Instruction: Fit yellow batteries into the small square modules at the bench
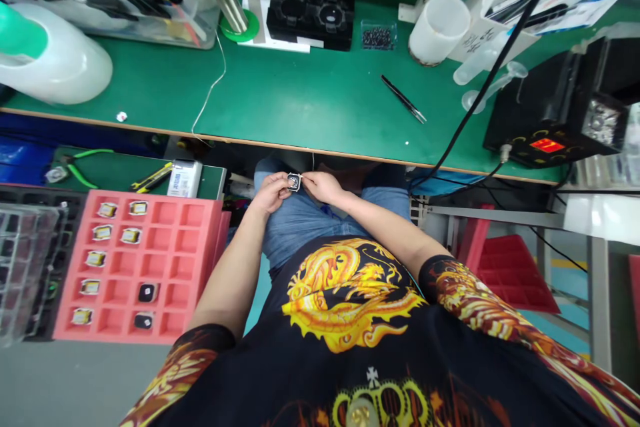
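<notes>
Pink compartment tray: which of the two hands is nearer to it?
Left. The left hand is to the right of the pink tray, apart from it, holding a small square piece; the right hand is farther right, at that piece's far edge.

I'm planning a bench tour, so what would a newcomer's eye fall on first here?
Probably the golden dragon print on the black shirt, low in the middle. Next, the pink compartment tray at lower left, partly filled with small parts. Then, over the jeans, the left hand holding a small square piece, the right hand at its edge.
</notes>
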The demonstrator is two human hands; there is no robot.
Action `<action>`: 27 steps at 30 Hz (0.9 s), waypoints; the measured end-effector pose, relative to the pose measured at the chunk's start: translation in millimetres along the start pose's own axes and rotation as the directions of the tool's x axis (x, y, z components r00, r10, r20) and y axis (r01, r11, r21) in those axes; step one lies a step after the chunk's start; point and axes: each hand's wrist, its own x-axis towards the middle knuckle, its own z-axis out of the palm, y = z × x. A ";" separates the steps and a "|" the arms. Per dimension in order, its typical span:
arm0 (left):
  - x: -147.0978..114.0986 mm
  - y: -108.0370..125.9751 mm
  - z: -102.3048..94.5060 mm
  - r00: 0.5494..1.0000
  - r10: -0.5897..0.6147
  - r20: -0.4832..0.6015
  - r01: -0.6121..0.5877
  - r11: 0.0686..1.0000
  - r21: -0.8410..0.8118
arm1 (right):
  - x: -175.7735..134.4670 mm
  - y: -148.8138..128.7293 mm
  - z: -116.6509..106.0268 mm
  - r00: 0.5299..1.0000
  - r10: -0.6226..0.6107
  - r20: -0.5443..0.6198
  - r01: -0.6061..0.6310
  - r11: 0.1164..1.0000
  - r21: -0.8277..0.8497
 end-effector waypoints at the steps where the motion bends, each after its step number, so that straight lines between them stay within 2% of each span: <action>1: 0.4 0.1 0.7 1.000 0.002 0.006 -0.002 1.000 -0.009 | 1.2 2.9 -1.6 0.998 0.068 -0.014 -0.068 0.997 0.034; 4: 2.6 0.3 3.1 1.000 0.008 0.013 -0.008 1.000 -0.028 | 6.8 8.7 -10.9 0.958 0.280 -0.062 -0.262 0.942 0.208; 6: 4.0 0.7 3.6 1.000 0.008 0.011 -0.008 0.999 -0.032 | 10.1 7.2 -20.9 0.910 0.400 -0.106 -0.321 0.844 0.429; 9: 5.2 2.0 2.4 1.000 0.006 0.001 -0.006 0.999 -0.034 | 9.1 -3.8 -38.3 0.847 0.498 -0.184 -0.228 0.653 0.722; 11: 5.4 2.8 1.4 1.000 0.007 -0.008 -0.007 0.999 -0.038 | 3.1 -14.4 -48.2 0.856 0.461 -0.236 -0.116 0.614 0.781; 15: 6.2 2.2 1.7 1.000 0.008 -0.012 -0.008 0.999 -0.043 | -14.2 -33.9 -58.3 0.904 0.344 -0.255 -0.011 0.614 0.789; 20: 6.5 1.8 2.8 1.000 0.001 -0.013 -0.002 0.999 -0.032 | -23.0 -43.1 -61.2 0.924 0.288 -0.252 0.027 0.609 0.793; 22: 5.8 3.0 2.4 1.000 0.001 -0.012 -0.001 1.000 -0.025 | -21.8 -42.4 -61.4 0.919 0.300 -0.255 0.029 0.596 0.803; 24: 5.1 4.0 2.3 1.000 0.002 -0.011 -0.002 1.000 -0.013 | -21.0 -40.0 -60.3 0.912 0.309 -0.270 0.022 0.619 0.785; 26: 4.9 4.0 3.6 1.000 0.005 -0.011 -0.005 1.000 0.008 | -22.6 -35.4 -56.9 0.889 0.317 -0.330 0.016 0.699 0.715; 27: 4.9 3.3 5.1 1.000 0.008 -0.014 -0.008 1.000 0.024 | -24.8 -32.2 -54.0 0.862 0.332 -0.382 0.003 0.751 0.660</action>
